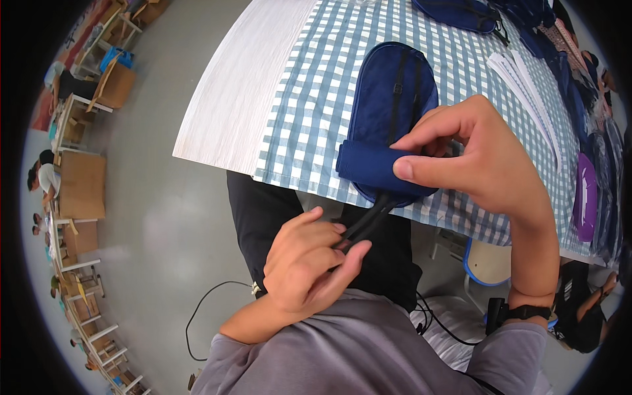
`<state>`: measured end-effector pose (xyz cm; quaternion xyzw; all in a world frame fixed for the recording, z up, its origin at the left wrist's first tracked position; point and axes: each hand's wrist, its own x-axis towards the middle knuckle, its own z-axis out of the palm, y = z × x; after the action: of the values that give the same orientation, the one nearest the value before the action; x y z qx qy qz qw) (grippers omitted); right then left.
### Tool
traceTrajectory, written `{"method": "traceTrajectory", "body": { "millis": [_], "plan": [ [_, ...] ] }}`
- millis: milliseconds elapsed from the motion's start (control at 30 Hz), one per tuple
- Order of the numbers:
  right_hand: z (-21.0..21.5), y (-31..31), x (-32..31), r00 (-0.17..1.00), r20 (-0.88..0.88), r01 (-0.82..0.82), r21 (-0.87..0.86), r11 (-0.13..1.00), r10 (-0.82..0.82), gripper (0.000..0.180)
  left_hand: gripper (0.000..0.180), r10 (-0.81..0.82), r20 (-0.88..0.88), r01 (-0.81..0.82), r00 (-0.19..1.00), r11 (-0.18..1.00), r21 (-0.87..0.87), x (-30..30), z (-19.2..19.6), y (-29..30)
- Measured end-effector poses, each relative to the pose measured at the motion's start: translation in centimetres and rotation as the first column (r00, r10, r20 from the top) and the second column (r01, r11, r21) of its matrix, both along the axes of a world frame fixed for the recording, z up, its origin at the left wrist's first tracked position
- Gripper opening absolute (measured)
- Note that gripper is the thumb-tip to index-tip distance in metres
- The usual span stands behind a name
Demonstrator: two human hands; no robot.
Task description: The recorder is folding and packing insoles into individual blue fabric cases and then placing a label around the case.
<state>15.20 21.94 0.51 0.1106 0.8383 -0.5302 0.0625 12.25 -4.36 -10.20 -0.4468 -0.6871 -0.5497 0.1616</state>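
Observation:
A dark blue oblong fabric pouch (375,85) with black zippers or webbing along its face lies near the front edge of the checked tablecloth (316,99). Across its lower part runs a smooth dark blue fabric band (370,164). My right hand (490,151) pinches the band's right part between thumb and fingers. Black straps (375,214) hang from the pouch's lower end over the table edge. Below that edge, my left hand (306,260) has its fingers closed around the straps, whose far ends are hidden by the hand.
Another blue pouch (454,13) lies at the far side. Long white strips (526,92) rest to the right, past them a purple item (584,197) and plastic-wrapped blue goods (600,178). A blue-edged chair (487,260) stands under the table. Cardboard boxes (82,184) and people line the left.

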Motion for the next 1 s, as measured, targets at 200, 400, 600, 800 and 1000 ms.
{"method": "traceTrajectory", "body": {
  "millis": [200,400,600,800,1000],
  "plan": [
    [-0.1,0.1,0.0,1.0,0.01,-0.001,0.004,1.0,0.001,0.021,0.051,-0.028,0.149,0.021,0.988,0.999,0.049,0.3,-0.5,0.7],
    [0.0,0.1,0.1,1.0,-0.007,-0.013,0.019,1.0,0.013,0.021,0.055,0.117,0.309,-0.1,0.944,0.992,-0.072,1.1,0.9,1.8],
    [-0.2,0.0,0.0,1.0,-0.021,0.01,-0.005,1.0,-0.01,0.022,0.03,0.13,0.392,0.001,0.911,0.948,-0.318,1.6,1.1,1.6],
    [-0.2,0.2,0.0,1.0,-0.015,-0.014,0.028,1.0,0.014,0.023,0.024,-0.213,0.761,0.171,0.613,0.976,0.136,1.6,0.1,1.9],
    [0.0,0.2,0.0,1.0,0.008,-0.013,0.015,1.0,0.013,0.023,0.03,-0.432,0.694,0.202,0.575,0.898,0.391,3.7,-1.5,0.7]
  ]
}}
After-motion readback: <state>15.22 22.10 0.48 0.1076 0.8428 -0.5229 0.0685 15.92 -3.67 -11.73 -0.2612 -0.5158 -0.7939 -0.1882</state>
